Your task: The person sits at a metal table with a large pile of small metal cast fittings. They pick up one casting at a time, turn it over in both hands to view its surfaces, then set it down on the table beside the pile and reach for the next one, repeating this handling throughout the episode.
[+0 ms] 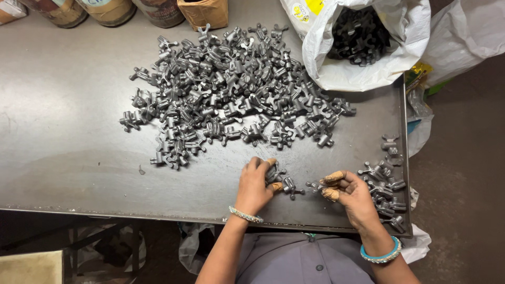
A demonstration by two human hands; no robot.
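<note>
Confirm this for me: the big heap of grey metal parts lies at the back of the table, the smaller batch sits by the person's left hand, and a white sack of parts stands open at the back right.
Not quite: the head view shows the smaller batch beside the right hand, not the left hand. The big heap and the open white sack are as stated.

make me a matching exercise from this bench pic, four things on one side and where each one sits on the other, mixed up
Things:
1. big heap of grey metal parts
2. white sack
3. small pile of parts
4. cardboard box

Places:
A. table's right edge, beside the right hand
B. far edge, behind the heap
D. middle of the table
C. far right corner, mouth open, parts inside

Pairs: 1-D, 2-C, 3-A, 4-B
</note>
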